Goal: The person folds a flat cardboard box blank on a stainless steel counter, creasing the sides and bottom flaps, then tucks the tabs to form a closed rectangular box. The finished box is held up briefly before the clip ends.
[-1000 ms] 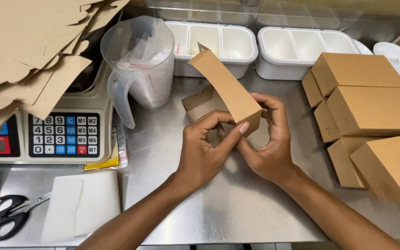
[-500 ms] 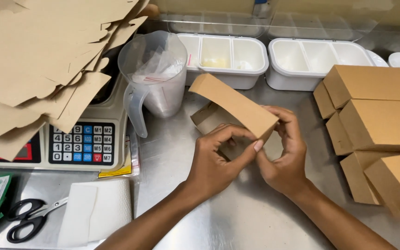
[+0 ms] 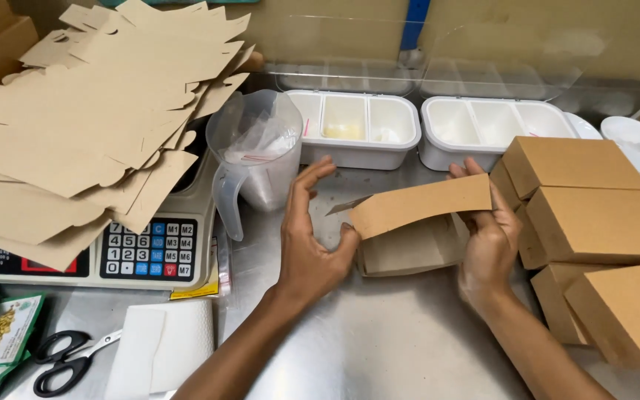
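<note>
Cardboard box point(image 3: 416, 222), brown and half folded, sits low over the steel desk point(image 3: 379, 333) between both hands. Left hand point(image 3: 309, 244) has a wide grip, fingers spread, thumb touching the box's left end. Right hand point(image 3: 487, 233) holds the lid flap's right end in a narrow grip. Behind stand two white divided trays: the left tray point(image 3: 357, 130) holds something pale yellow in its middle section, the right tray point(image 3: 490, 130) looks bare. Plastic jug point(image 3: 253, 159) contains clear bags. Finished boxes point(image 3: 594, 215) are stacked at right.
</note>
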